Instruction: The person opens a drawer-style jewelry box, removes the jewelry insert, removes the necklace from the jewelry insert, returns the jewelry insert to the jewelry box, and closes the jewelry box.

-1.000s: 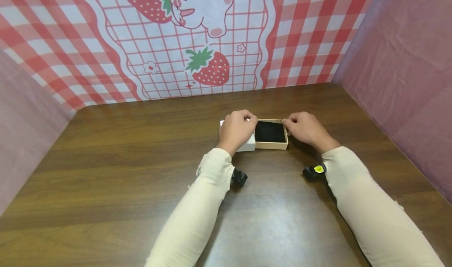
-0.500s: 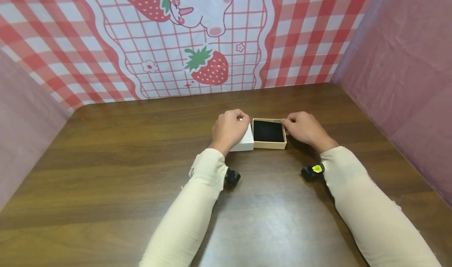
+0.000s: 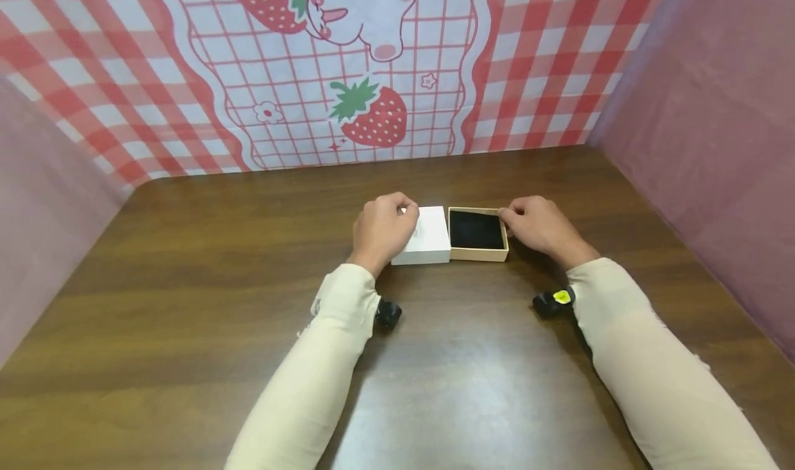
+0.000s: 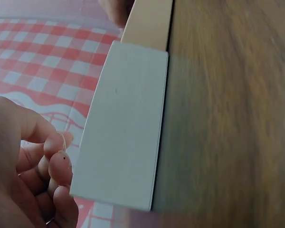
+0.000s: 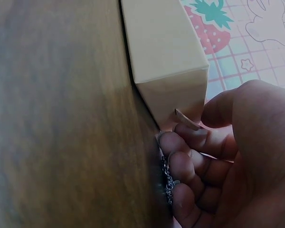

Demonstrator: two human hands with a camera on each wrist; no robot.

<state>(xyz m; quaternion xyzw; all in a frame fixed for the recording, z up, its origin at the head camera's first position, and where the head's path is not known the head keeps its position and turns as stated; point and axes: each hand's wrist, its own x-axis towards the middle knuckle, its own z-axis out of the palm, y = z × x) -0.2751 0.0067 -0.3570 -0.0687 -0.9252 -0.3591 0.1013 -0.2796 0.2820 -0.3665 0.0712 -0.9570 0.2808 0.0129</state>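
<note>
A drawer-style gift box lies on the table: a white sleeve [image 3: 431, 234] and, pulled out to its right, a tan tray [image 3: 478, 255] with a black cushion [image 3: 475, 230] inside. Over the sleeve's left end is my left hand [image 3: 381, 228], fingers loosely curled. In the left wrist view its fingertips [image 4: 61, 166] sit beside the sleeve [image 4: 121, 126], with nothing clearly held. My right hand [image 3: 539, 225] is at the tray's right end. The right wrist view shows its thumb and index finger pinching a small pull tab [image 5: 186, 118]. A silver chain [image 5: 168, 183] shows by its other fingers; whether they hold it is unclear.
The brown wooden table [image 3: 186, 304] extends around the box. Behind it hangs a red-and-white checked cloth [image 3: 546, 56] with strawberries. A pink cloth wall [image 3: 714, 132] borders the right side, and another the left. Each wrist wears a black camera [image 3: 388, 314].
My left hand has slid left along the sleeve, uncovering most of its white top. The right hand keeps its place at the tray end. Sleeve and tray stay side by side.
</note>
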